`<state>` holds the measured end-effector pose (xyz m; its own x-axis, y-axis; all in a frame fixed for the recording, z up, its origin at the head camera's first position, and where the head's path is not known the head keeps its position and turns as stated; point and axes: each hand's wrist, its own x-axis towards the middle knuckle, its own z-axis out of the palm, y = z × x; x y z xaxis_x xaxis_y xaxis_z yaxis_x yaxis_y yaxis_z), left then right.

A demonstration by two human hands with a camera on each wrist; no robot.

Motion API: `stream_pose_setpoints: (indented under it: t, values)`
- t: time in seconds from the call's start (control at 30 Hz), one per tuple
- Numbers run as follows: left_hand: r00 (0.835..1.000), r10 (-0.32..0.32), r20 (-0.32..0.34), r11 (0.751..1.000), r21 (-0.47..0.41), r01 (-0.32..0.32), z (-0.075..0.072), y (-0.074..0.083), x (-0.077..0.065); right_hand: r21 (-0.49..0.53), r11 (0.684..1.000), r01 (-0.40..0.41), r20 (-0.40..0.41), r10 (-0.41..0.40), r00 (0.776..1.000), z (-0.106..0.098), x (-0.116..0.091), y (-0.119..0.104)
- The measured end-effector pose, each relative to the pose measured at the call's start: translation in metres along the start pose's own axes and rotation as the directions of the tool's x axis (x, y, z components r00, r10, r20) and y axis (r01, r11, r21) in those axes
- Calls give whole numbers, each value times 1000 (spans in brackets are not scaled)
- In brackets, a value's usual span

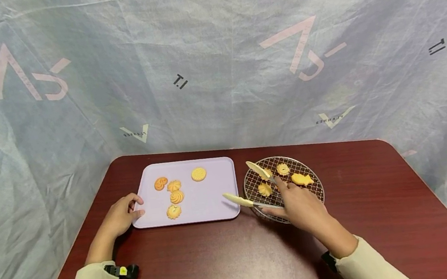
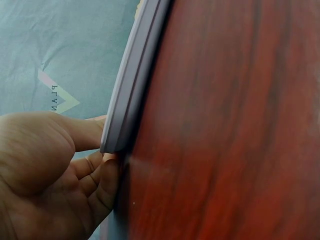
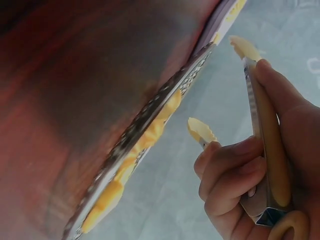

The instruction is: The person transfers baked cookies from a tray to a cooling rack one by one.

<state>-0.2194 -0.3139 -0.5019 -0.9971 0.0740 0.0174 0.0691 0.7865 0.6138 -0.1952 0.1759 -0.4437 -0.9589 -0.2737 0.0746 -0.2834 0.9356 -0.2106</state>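
My left hand (image 1: 119, 216) grips the left edge of a pale lilac tray (image 1: 214, 195); in the left wrist view the thumb is over the rim and fingers are beneath it. Several cookies lie on the tray, among them a round yellow one (image 1: 199, 174) and a swirled one (image 1: 177, 197). My right hand (image 1: 303, 207) holds metal tongs (image 3: 274, 145) with cream tips, above a round wire rack (image 1: 317, 191). Their two arms stand wide apart with nothing between them. On the rack lie a fish-shaped cookie (image 1: 302, 179), a flower-shaped cookie (image 1: 265, 190) and others, partly hidden.
Tray and rack stand side by side near the back of a dark red wooden table (image 1: 206, 261). Behind and at both sides hangs a grey printed cloth (image 1: 213, 64). The rack's front edge is partly behind my right hand.
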Motion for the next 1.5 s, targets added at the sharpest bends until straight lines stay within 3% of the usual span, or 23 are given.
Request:
stream_pose_setpoints:
  t: [0.4, 1.5]
  values:
    - [1000, -2, -2, 1000, -2, 2, 0, 2, 0, -9, 998, 65, 10, -64, 998, 8, 18, -21]
    - [1000, 7, -1, 1000, 3, -7, 0, 0, 0, -51, 997, 57, 99, -51, 994, 23, 54, -54]
